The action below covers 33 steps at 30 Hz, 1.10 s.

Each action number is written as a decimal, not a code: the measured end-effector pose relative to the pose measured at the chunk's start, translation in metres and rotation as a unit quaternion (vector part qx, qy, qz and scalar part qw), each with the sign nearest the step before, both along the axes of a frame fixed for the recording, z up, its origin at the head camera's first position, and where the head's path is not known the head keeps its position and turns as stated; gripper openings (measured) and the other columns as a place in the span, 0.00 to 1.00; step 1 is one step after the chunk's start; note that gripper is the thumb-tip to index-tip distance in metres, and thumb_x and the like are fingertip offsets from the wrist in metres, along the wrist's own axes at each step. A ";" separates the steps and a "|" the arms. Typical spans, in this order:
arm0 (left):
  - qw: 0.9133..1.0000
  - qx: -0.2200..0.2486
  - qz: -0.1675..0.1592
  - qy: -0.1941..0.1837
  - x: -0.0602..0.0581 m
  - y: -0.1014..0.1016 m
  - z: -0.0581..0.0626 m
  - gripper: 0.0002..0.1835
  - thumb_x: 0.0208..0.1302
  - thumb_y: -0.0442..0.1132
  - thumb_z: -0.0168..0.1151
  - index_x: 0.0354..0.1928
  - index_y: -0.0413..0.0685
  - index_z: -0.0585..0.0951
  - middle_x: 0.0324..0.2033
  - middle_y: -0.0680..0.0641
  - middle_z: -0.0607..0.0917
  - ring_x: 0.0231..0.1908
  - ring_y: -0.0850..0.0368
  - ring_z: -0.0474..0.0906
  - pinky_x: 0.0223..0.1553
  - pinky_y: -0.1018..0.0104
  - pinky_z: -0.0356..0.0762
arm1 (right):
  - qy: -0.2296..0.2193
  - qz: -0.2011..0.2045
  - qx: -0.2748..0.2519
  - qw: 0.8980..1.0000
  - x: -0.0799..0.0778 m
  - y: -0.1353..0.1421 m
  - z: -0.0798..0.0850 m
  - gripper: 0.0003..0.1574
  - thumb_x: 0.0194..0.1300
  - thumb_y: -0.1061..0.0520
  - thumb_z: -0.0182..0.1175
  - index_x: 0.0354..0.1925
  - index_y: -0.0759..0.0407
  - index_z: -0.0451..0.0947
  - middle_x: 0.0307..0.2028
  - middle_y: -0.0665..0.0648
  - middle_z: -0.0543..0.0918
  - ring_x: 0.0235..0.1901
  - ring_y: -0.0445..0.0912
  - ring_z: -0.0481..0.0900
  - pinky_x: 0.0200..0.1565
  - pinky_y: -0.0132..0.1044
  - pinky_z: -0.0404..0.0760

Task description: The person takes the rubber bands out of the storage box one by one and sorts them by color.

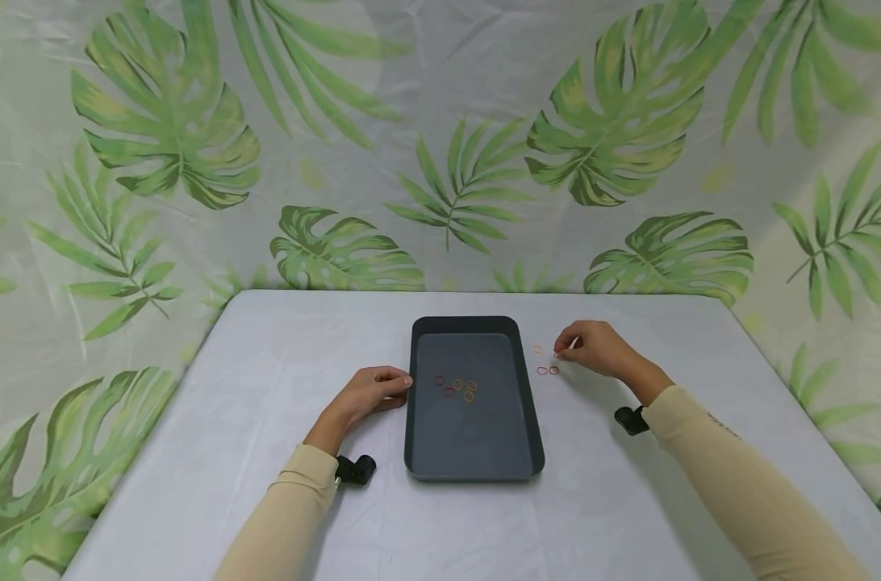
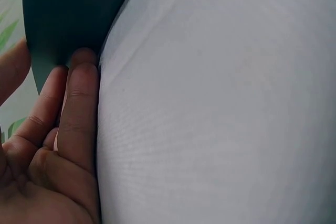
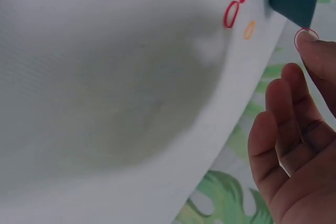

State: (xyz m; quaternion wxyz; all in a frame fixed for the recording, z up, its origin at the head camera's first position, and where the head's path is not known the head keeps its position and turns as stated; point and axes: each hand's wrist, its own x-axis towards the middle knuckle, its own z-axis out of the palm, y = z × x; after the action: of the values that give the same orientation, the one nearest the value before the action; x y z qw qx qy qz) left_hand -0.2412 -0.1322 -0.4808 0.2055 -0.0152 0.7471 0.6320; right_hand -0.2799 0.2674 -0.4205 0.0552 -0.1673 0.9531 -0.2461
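A dark grey rectangular tray (image 1: 473,448) lies on the table, with several small red and yellow rubber bands (image 1: 469,396) on its floor. My left hand (image 1: 368,393) rests at the tray's left side; in the left wrist view its fairly straight fingers (image 2: 79,108) touch the outer wall, the thumb at the rim. Right of the tray, my right hand (image 1: 599,349) pinches a red rubber band (image 3: 296,45) at the thumb tip; the index finger is mostly hidden in the right wrist view. Two red rubber bands (image 3: 231,14) and an orange rubber band (image 3: 249,30) lie on the table nearby.
A white cloth covers the table (image 1: 288,347). Behind it hangs a leaf-patterned curtain (image 1: 477,266). Each wrist wears a small black camera (image 1: 632,420).
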 end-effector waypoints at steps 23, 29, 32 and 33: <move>1.000 -0.003 0.004 -0.001 0.001 0.001 0.000 0.16 0.69 0.39 0.63 0.53 0.36 0.82 0.45 0.46 0.85 0.41 0.61 0.81 0.52 0.64 0.84 | -0.031 -0.027 0.005 0.999 -0.004 0.022 -0.036 0.03 0.63 0.60 0.66 0.33 0.59 0.85 0.32 0.56 0.86 0.31 0.44 0.75 0.32 0.34 0.73; 1.000 -0.003 0.003 0.001 0.001 0.001 0.000 0.16 0.69 0.40 0.63 0.53 0.36 0.82 0.45 0.46 0.84 0.41 0.61 0.80 0.51 0.65 0.84 | -0.032 -0.025 0.004 0.999 -0.005 0.020 -0.036 0.03 0.62 0.60 0.66 0.33 0.58 0.85 0.32 0.55 0.86 0.32 0.44 0.75 0.33 0.34 0.73; 1.000 -0.005 0.004 0.001 0.000 0.001 -0.001 0.16 0.69 0.40 0.63 0.53 0.36 0.82 0.45 0.47 0.84 0.41 0.61 0.80 0.50 0.65 0.84 | -0.035 -0.026 0.001 0.999 -0.004 0.020 -0.036 0.03 0.62 0.60 0.67 0.33 0.58 0.85 0.32 0.55 0.86 0.32 0.44 0.75 0.33 0.34 0.73; 1.000 -0.005 0.004 0.000 0.000 0.001 -0.001 0.16 0.69 0.40 0.63 0.53 0.36 0.82 0.45 0.47 0.84 0.42 0.61 0.80 0.50 0.65 0.84 | -0.036 -0.026 0.000 0.999 -0.004 0.020 -0.036 0.03 0.62 0.60 0.67 0.33 0.58 0.85 0.32 0.55 0.86 0.32 0.44 0.75 0.33 0.34 0.73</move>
State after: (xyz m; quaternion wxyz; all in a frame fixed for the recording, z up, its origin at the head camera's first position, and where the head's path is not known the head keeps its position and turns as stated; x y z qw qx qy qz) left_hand -0.2407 -0.1314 -0.4813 0.2029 -0.0192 0.7505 0.6287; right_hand -0.2839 0.2871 -0.4564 0.0828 -0.1332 0.9547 -0.2528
